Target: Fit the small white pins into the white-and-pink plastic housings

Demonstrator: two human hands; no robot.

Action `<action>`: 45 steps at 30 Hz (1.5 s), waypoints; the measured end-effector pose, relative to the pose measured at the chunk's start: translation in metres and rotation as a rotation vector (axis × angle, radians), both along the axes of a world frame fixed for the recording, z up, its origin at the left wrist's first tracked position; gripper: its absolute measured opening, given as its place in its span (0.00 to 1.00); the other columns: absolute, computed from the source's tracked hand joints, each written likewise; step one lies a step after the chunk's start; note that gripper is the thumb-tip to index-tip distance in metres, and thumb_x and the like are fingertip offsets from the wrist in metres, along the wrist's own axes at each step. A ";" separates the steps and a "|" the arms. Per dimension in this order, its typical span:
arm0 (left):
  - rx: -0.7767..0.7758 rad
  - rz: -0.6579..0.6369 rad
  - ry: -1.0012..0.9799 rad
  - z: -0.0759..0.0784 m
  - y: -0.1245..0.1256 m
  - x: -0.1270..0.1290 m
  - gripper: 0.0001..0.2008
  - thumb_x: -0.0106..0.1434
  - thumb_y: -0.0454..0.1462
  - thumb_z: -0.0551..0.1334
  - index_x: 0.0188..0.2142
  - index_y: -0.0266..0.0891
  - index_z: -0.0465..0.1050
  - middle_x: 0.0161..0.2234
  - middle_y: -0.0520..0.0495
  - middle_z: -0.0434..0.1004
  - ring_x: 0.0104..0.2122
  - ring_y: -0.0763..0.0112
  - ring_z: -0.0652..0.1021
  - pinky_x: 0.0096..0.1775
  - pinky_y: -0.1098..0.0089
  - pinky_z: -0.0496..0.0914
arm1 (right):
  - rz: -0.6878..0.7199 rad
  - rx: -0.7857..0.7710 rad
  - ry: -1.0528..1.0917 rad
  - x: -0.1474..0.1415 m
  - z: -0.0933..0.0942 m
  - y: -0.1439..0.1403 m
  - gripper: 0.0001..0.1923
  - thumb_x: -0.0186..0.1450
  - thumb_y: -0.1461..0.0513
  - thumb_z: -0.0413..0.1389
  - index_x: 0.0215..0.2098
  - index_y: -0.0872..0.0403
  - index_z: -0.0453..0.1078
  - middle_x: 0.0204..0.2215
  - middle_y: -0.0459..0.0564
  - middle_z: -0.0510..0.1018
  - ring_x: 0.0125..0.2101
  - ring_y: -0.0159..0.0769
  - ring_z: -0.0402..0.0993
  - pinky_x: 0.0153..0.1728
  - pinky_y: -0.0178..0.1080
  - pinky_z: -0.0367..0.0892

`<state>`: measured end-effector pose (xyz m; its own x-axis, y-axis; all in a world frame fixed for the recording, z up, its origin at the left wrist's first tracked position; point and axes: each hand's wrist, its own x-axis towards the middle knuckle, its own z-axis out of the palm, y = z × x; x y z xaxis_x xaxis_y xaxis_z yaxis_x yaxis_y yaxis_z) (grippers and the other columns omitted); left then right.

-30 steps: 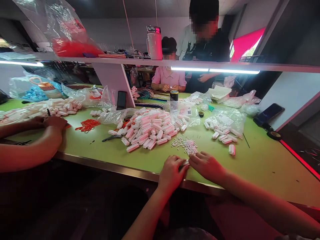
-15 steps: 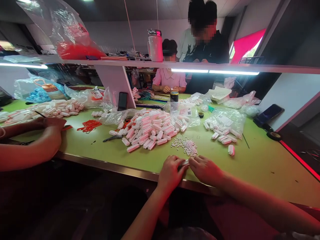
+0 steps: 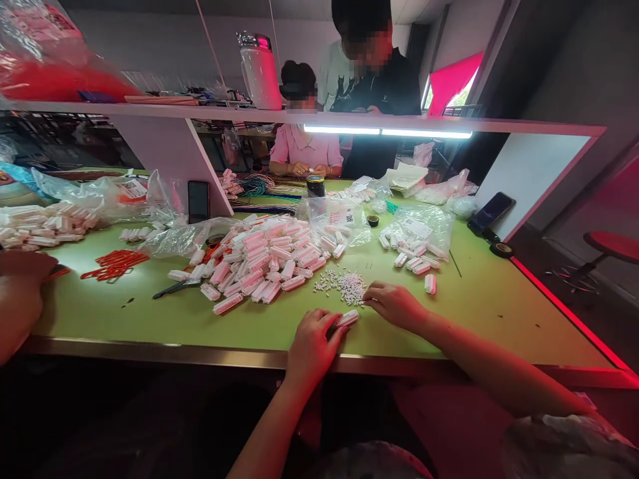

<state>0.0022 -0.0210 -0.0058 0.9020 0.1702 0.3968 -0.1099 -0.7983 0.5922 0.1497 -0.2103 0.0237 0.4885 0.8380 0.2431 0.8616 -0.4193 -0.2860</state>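
Near the table's front edge, my left hand (image 3: 314,338) grips a white plastic connector housing (image 3: 348,319) between thumb and fingers. A row of small openings shows along the housing's side. My right hand (image 3: 399,306) lies to its right, fingertips drawn together at the edge of a pile of tiny white plugs (image 3: 352,289). Whatever those fingertips pinch is too small to make out. Behind my left hand rises a large heap of similar white housings (image 3: 264,256).
Dark-handled pliers (image 3: 174,286) lie left of the heap. Orange strips (image 3: 114,264) and a co-worker's hand (image 3: 24,273) are farther left. On the right are a clear bag (image 3: 424,229), loose housings, a leaning phone (image 3: 492,213) and a tape roll (image 3: 501,249). A shelf (image 3: 279,116) crosses above.
My right hand has left the connector housing and moved to the pile of tiny plugs. My left hand still holds the housing. The whole view has swung to the right.
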 end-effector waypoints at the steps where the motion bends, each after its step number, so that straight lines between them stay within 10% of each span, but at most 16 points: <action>1: 0.003 0.002 -0.004 0.000 0.000 0.000 0.08 0.66 0.39 0.63 0.44 0.42 0.78 0.38 0.45 0.77 0.41 0.60 0.76 0.45 0.59 0.72 | 0.014 0.002 -0.012 -0.002 -0.001 0.002 0.10 0.71 0.65 0.53 0.41 0.52 0.77 0.40 0.49 0.79 0.35 0.33 0.76 0.36 0.33 0.64; 13: 0.008 0.000 -0.006 -0.002 0.000 0.000 0.08 0.65 0.37 0.63 0.43 0.42 0.78 0.38 0.46 0.76 0.41 0.60 0.75 0.46 0.59 0.71 | -0.073 -0.201 -0.106 -0.011 0.000 0.007 0.08 0.72 0.65 0.52 0.37 0.56 0.73 0.40 0.51 0.76 0.31 0.32 0.73 0.32 0.33 0.63; 20: -0.027 0.016 -0.011 0.000 -0.003 -0.001 0.18 0.62 0.41 0.67 0.52 0.43 0.76 0.42 0.44 0.76 0.44 0.58 0.75 0.49 0.57 0.71 | 0.033 0.014 -0.080 -0.021 0.000 0.008 0.11 0.74 0.64 0.47 0.42 0.54 0.71 0.42 0.51 0.76 0.35 0.33 0.74 0.37 0.35 0.67; 28: -0.188 -0.127 -0.140 -0.001 -0.001 -0.003 0.06 0.68 0.36 0.61 0.40 0.42 0.79 0.39 0.45 0.77 0.43 0.63 0.75 0.48 0.62 0.70 | 0.196 0.113 -0.200 -0.046 -0.003 0.015 0.14 0.75 0.62 0.46 0.45 0.51 0.74 0.41 0.52 0.77 0.35 0.36 0.75 0.35 0.36 0.69; 45: -0.392 -0.221 -0.213 0.001 0.003 -0.004 0.06 0.67 0.36 0.62 0.37 0.40 0.79 0.36 0.46 0.76 0.40 0.66 0.76 0.44 0.66 0.71 | 0.273 0.459 0.231 -0.050 0.001 0.022 0.07 0.73 0.64 0.50 0.40 0.51 0.70 0.36 0.51 0.73 0.39 0.36 0.73 0.40 0.38 0.70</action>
